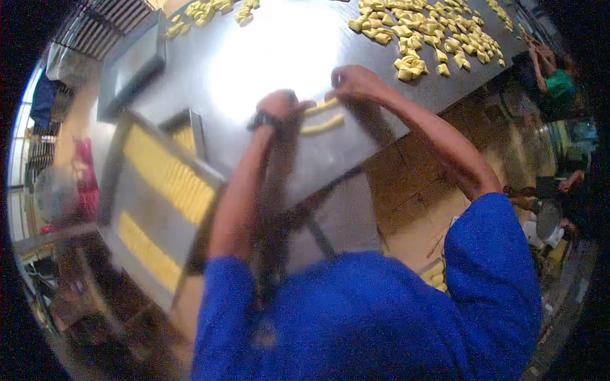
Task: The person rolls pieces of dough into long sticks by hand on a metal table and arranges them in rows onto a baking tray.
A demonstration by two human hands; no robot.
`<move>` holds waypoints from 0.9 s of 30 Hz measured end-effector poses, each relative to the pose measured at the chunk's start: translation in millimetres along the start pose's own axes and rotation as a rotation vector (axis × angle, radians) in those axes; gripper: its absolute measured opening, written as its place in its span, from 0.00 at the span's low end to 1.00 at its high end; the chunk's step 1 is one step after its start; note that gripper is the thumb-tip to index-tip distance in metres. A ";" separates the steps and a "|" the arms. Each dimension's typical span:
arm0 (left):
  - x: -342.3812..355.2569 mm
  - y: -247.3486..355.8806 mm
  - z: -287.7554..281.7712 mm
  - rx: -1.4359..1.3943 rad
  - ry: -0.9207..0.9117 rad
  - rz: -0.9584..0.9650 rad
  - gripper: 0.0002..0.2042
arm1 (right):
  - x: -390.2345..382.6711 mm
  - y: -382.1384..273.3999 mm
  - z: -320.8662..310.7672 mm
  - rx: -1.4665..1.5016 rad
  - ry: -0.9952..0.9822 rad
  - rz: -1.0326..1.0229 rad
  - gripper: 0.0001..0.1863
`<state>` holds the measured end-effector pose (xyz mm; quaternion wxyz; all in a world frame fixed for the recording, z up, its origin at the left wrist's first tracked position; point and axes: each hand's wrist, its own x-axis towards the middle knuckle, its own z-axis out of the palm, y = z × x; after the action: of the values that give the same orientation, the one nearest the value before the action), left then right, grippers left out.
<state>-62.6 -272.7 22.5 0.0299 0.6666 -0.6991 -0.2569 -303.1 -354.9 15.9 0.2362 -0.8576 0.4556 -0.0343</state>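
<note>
A thin yellow dough strip (321,106) stretches between my two hands over the shiny metal table (222,120). Its left end is pinched by my left hand (279,106), which wears a dark band at the wrist. At the other end, my right hand (357,82) has its fingers closed on the strip, palm down. Just nearer to me, a second dough strip (323,126) lies on the table, apart from both hands. Slight motion blur hides the exact fingertips.
At left, a large metal tray (150,190) carries rows of dough strips. Beside it are a smaller dark tray (198,134) with strips and another metal tray (130,76). Folded dough pieces (432,32) cover the table's far right. A person in green (559,86) is at right.
</note>
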 end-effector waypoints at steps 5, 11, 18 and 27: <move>-3.1 9.3 -5.1 0.033 0.016 -0.001 0.34 | -7.0 -6.8 -1.0 -0.034 0.002 -0.016 0.34; -5.0 12.5 5.0 0.072 0.169 0.009 0.34 | -11.1 -5.5 0.9 -0.038 0.090 0.010 0.33; 0.5 10.1 4.2 0.019 0.135 -0.004 0.35 | -12.6 -7.1 4.9 -0.069 0.114 0.027 0.34; 3.6 5.9 9.2 0.103 0.191 -0.012 0.35 | -2.5 -7.4 11.6 -0.137 0.147 -0.034 0.36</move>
<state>-71.9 -273.3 15.8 0.0605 0.6930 -0.7012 -0.1561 -295.7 -345.1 9.3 0.1424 -0.8746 0.4582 -0.0701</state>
